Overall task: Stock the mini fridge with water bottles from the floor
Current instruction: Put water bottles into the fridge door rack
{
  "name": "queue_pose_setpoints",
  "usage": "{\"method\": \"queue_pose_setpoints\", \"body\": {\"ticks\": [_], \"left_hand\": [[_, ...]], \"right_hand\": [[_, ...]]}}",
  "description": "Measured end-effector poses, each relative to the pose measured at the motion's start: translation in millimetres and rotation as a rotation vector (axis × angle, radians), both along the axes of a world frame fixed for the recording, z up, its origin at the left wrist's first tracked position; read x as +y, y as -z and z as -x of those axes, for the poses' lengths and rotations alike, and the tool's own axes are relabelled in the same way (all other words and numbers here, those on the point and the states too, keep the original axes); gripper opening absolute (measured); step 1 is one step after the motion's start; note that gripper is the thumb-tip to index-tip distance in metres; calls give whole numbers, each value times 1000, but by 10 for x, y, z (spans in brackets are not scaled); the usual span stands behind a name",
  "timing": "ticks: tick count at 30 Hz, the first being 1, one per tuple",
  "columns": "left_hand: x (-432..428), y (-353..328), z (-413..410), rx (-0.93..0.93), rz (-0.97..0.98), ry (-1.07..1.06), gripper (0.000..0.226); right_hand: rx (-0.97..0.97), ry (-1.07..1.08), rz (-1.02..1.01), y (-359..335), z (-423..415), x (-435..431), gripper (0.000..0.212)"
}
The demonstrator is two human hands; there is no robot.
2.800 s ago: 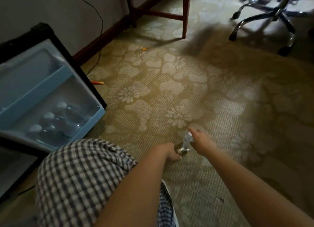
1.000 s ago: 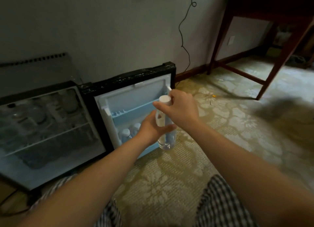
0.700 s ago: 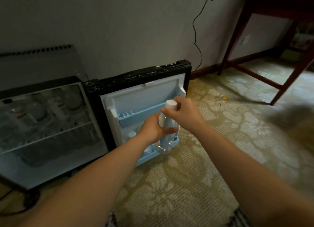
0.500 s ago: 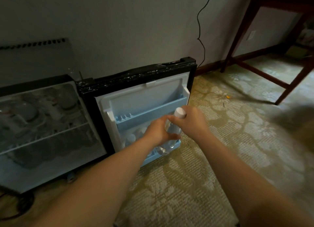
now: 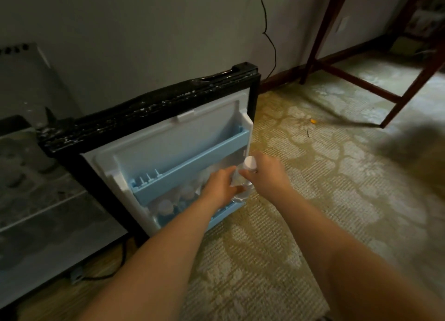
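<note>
The mini fridge's door (image 5: 149, 118) stands swung open against the wall, black-edged with a white liner and two pale blue shelves. A clear water bottle with a white cap (image 5: 250, 163) sits upright at the right end of the lower door shelf (image 5: 224, 216). My left hand (image 5: 220, 188) grips its body from the left. My right hand (image 5: 267, 174) holds it near the neck and cap. Several other white-capped bottles (image 5: 168, 204) stand in the same lower shelf to the left. The fridge's interior (image 5: 48, 212) shows at the far left, blurred.
The upper door shelf (image 5: 192, 169) runs just above my hands. A black cable (image 5: 269, 36) hangs down the wall. Wooden table legs (image 5: 320, 32) stand at the upper right on patterned carpet (image 5: 313, 200). A small orange scrap (image 5: 313, 121) lies on the carpet.
Both hands lifted the bottle from the carpet, carried it to the open door and lowered it into the right end of the lower shelf. The view has tilted down and closer.
</note>
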State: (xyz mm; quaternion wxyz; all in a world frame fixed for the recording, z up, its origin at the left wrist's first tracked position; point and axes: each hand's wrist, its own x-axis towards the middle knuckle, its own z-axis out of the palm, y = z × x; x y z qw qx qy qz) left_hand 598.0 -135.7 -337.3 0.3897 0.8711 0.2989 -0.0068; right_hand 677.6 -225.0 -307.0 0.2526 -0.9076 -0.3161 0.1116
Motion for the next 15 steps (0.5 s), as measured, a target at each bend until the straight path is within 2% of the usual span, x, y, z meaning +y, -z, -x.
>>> {"method": "queue_pose_setpoints", "body": {"ticks": [3, 6, 7, 12, 15], "left_hand": [[72, 122, -40, -16, -16, -12, 35], [155, 183, -68, 107, -347, 54, 28], [188, 193, -72, 139, -404, 59, 28], [332, 334, -23, 256, -339, 143, 41], [389, 380, 20, 248, -355, 173, 49]], "right_hand": [[10, 4, 29, 109, -60, 11, 37], [45, -7, 41, 239, -62, 74, 34], [48, -16, 48, 271, -55, 103, 33], [65, -63, 148, 415, -49, 247, 35], [90, -71, 214, 504, -57, 302, 33]]}}
